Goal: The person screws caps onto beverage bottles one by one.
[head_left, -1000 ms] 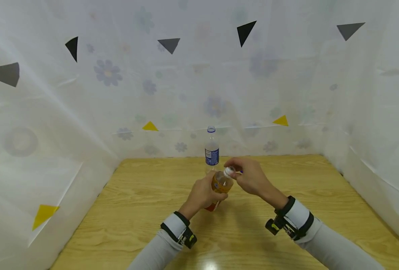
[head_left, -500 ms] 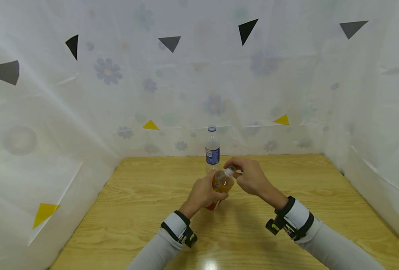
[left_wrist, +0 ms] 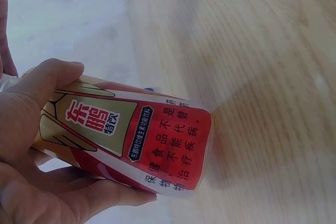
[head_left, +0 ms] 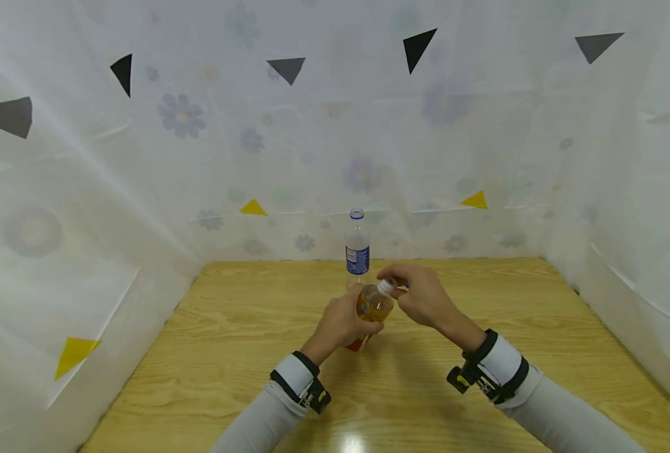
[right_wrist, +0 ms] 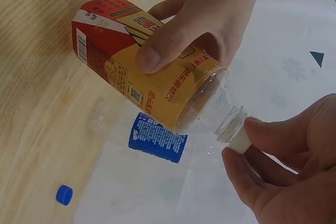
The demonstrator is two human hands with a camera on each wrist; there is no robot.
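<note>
Left hand (head_left: 343,321): we are observing it gripping the bottle (right_wrist: 157,90) around its middle, thumb lying against one side, fingers wrapping the other. Right hand (head_left: 424,297): thumb and finger are pinching the white cap (right_wrist: 241,142) at the bottle's mouth. Neck threads are showing beside the cap; we are not managing to tell whether it is touching the rim.

The bottle is leaning, mouth toward the right hand, red base pointing down at the table (head_left: 227,358); base contact we are leaving undecided. Droplets are clinging inside its clear shoulder.

On each wrist a small camera (head_left: 316,397) is sitting over a pale sleeve (head_left: 267,418).

Behind the hands, the clear bottle (head_left: 357,258) is standing upright, uncapped, blue label facing us, its lower part partly hiding. From the right wrist we are seeing a blue cap (right_wrist: 64,195) lying on the table. Farther out, a white sheet (head_left: 210,163) is hanging, bearing yellow, grey and black triangles (head_left: 419,49).
</note>
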